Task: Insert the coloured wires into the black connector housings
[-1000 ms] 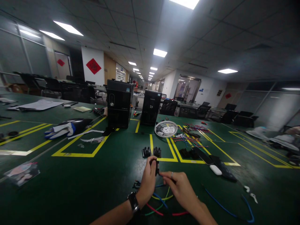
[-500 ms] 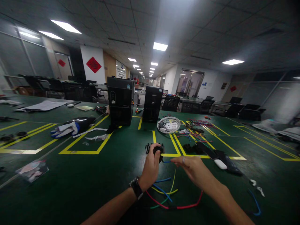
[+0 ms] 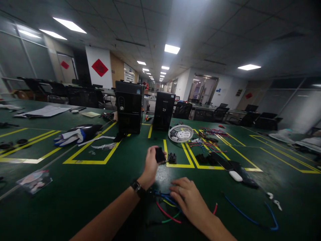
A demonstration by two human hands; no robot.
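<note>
My left hand [image 3: 149, 167], with a dark watch on its wrist, is closed around a small black block-shaped part [image 3: 159, 155] above the green table. Just right of it, a black plastic terminal-like piece [image 3: 172, 158] rests on the table inside a yellow-taped outline. Nearer to me, my right hand [image 3: 188, 195] hovers low over loose wires with its fingers apart; whether a fingertip touches one I cannot tell. Blue wires [image 3: 164, 195], a red wire [image 3: 168, 213] and a green wire [image 3: 170, 218] lie beside and partly under that hand. Off to the right lies a long curved blue wire [image 3: 247, 218].
Two black computer towers, one [image 3: 129, 110] left and one [image 3: 164, 112] right, stand at the back. A white basket [image 3: 181, 140] and tangled wires [image 3: 208, 142] are beyond my hands. Rightward lie a white case [image 3: 235, 176] and earbuds [image 3: 277, 204]; leftward, gloves [image 3: 71, 136].
My left hand has shifted left, and a black piece now stands on the table beside it. My right hand has left the blue wire at the part and dropped down and left over the wires.
</note>
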